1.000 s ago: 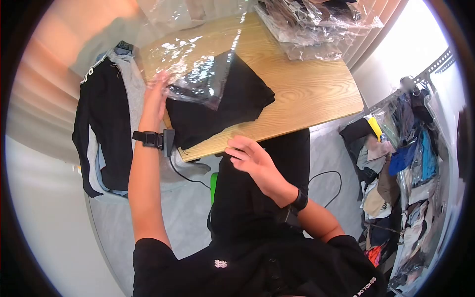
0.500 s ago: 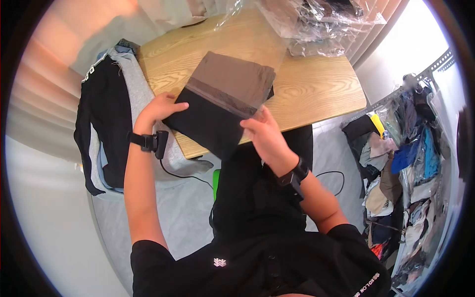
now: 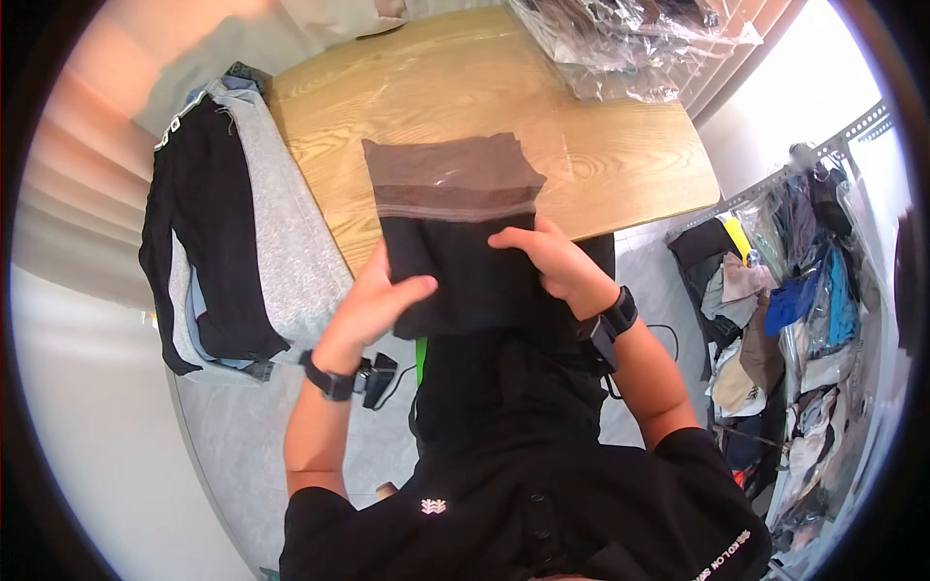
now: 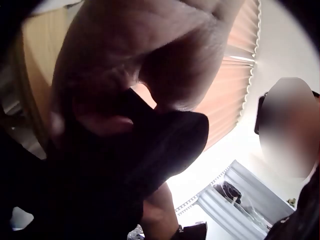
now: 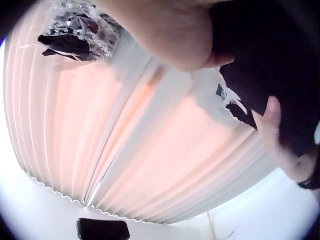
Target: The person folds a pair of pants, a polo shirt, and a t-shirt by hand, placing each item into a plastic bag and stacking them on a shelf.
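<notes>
A folded black garment (image 3: pixel 465 271) hangs over the near edge of the table in the head view. Its far part looks brownish under a thin clear plastic bag (image 3: pixel 450 179), whose faint outline spreads onto the wood. My left hand (image 3: pixel 378 300) grips the garment's left side, thumb on top and fingers hidden beneath. On the right side my right hand (image 3: pixel 567 266) holds it likewise, thumb laid across the black cloth. In the left wrist view the dark cloth (image 4: pixel 125 165) fills the space below the left hand (image 4: pixel 150 40).
Bagged clothes (image 3: pixel 630 48) are piled at the far right of the wooden table (image 3: pixel 639 160). Black trousers (image 3: pixel 213 242) and grey ones (image 3: pixel 286 213) hang left of it. A rack of clothes (image 3: pixel 760 310) stands at the right.
The bag, raised over the table a second ago, now lies over the garment's far part. Both hands have taken the garment's sides and drawn it toward the body, squaring it up.
</notes>
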The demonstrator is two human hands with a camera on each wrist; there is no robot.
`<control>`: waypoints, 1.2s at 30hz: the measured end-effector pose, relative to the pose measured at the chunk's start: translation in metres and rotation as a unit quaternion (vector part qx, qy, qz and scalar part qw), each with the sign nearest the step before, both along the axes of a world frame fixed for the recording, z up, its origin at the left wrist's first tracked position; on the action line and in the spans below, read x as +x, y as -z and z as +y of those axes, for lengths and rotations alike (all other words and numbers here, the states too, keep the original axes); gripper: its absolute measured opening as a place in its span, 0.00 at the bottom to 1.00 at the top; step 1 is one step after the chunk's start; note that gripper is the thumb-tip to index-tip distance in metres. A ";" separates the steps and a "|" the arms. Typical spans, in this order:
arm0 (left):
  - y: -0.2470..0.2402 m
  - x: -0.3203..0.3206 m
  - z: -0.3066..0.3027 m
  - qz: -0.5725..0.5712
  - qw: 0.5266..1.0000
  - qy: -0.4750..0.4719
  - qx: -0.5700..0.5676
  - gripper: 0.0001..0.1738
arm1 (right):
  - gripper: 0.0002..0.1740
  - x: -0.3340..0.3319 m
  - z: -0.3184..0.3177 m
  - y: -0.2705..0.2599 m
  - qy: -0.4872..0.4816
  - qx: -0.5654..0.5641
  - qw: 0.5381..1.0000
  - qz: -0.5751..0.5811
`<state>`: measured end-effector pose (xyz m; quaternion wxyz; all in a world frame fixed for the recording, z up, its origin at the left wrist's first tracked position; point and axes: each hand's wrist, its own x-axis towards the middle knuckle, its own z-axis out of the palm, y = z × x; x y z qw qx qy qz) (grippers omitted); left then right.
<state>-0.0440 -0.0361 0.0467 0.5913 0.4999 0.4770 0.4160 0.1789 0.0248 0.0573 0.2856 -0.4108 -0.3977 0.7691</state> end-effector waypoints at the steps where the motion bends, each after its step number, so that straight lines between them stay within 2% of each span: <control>1: -0.001 0.008 -0.008 0.014 1.000 0.006 0.017 0.40 | 0.30 -0.001 -0.006 -0.006 -0.009 -0.026 0.999 -0.022; 2: -0.001 0.018 -0.015 0.009 0.999 0.005 0.036 0.41 | 0.30 -0.003 -0.013 -0.004 -0.008 -0.028 0.999 -0.024; 4: 0.001 0.038 -0.027 0.020 0.997 0.008 0.072 0.43 | 0.29 -0.006 -0.028 0.000 0.006 0.018 0.996 0.092; 5: 0.002 0.042 -0.033 0.087 0.993 0.028 0.077 0.47 | 0.29 -0.006 -0.034 -0.002 0.006 0.016 0.996 0.089; 7: -0.015 0.056 -0.045 0.161 0.984 0.069 0.037 0.54 | 0.30 -0.005 -0.046 -0.011 -0.056 0.111 0.990 0.067; 8: -0.015 0.060 -0.048 0.190 0.976 0.100 0.041 0.58 | 0.35 -0.002 -0.052 -0.010 -0.068 0.155 0.986 0.001; 9: -0.019 0.064 -0.050 0.177 0.975 0.128 0.025 0.58 | 0.35 0.001 -0.056 -0.007 -0.088 0.163 0.981 -0.053; 12: -0.027 0.069 -0.053 0.186 0.966 0.177 0.031 0.58 | 0.31 0.010 -0.063 -0.003 -0.065 0.166 0.982 -0.067; 14: -0.032 0.068 -0.052 0.153 0.950 0.270 0.018 0.54 | 0.27 0.017 -0.064 0.013 0.001 0.184 0.982 -0.037; 15: -0.031 0.069 -0.053 0.150 0.950 0.275 0.017 0.54 | 0.27 0.022 -0.066 0.012 0.005 0.182 0.983 -0.040; 17: -0.031 0.068 -0.051 0.153 0.937 0.314 0.014 0.47 | 0.28 0.032 -0.071 0.010 -0.022 0.122 0.991 -0.046; 18: -0.035 0.068 -0.052 0.151 0.935 0.320 0.015 0.47 | 0.26 0.036 -0.074 0.011 -0.029 0.129 0.990 -0.048; 20: -0.053 0.064 -0.055 0.229 0.910 0.341 0.049 0.34 | 0.25 0.047 -0.078 0.007 -0.052 0.144 0.986 -0.071; 21: -0.064 0.062 -0.053 0.226 0.908 0.350 0.049 0.34 | 0.24 0.052 -0.081 0.003 -0.082 0.159 0.980 -0.090; 23: -0.085 0.057 -0.047 0.216 0.929 0.294 0.066 0.22 | 0.23 0.064 -0.085 -0.009 -0.098 0.198 0.967 -0.124; 25: -0.087 0.057 -0.032 0.215 0.956 0.167 0.108 0.16 | 0.23 0.076 -0.089 -0.023 -0.175 0.191 0.953 -0.159; 26: -0.085 0.059 -0.021 0.260 0.946 0.112 0.161 0.15 | 0.22 0.082 -0.093 -0.021 -0.172 0.238 0.941 -0.171; 27: -0.082 0.060 -0.008 0.303 0.927 0.056 0.212 0.14 | 0.22 0.087 -0.093 -0.029 -0.170 0.239 0.941 -0.171; 28: -0.075 0.062 0.005 0.304 0.927 0.057 0.213 0.14 | 0.22 0.091 -0.093 -0.043 -0.203 0.222 0.932 -0.204; 29: -0.065 0.064 0.018 0.343 0.904 0.031 0.253 0.14 | 0.21 0.095 -0.094 -0.050 -0.234 0.204 0.921 -0.237; 30: -0.055 0.066 0.028 0.379 0.878 0.006 0.292 0.13 | 0.19 0.101 -0.097 -0.049 -0.219 0.232 0.920 -0.227; 31: -0.045 0.068 0.037 0.379 0.878 0.009 0.292 0.13 | 0.19 0.106 -0.099 -0.050 -0.216 0.231 0.921 -0.227; 33: -0.025 0.071 0.048 0.446 0.806 0.041 0.387 0.14 | 0.16 0.117 -0.102 -0.054 -0.209 0.294 0.897 -0.255; 36: 0.000 0.072 0.051 0.486 0.780 0.055 0.391 0.15 | 0.12 0.129 -0.107 -0.056 -0.161 0.328 0.889 -0.277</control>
